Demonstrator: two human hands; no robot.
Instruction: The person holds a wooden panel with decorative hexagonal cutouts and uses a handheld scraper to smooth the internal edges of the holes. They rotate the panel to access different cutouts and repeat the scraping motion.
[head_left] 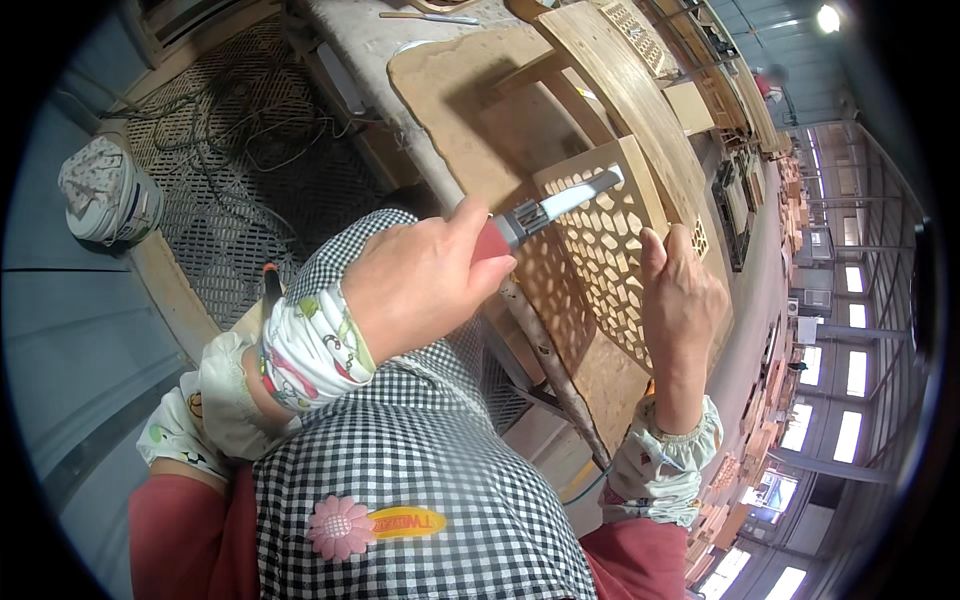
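My left hand (pixel 425 280) is closed round the red handle of a hand tool (pixel 560 203). The tool has a grey collar and a flat, pale blade with a dark end; its exact kind is unclear. The blade lies over the upper part of a wooden lattice panel (pixel 632 160), which is cut through with many small holes and stands tilted. My right hand (pixel 685 290) is closed at the panel's right side, thumb and bent fingers together at its edge. Beyond it runs a curved wooden board (pixel 625 85), seemingly part of the same piece.
A worktable with a worn brown cover sheet (pixel 450 80) supports the wooden piece. At its far end lies a thin stick-like tool (pixel 428 17). On the left, a white bucket (pixel 112 195) stands by grated floor mats (pixel 200 130) crossed by cables. Stacked wooden parts (pixel 735 500) fill the right.
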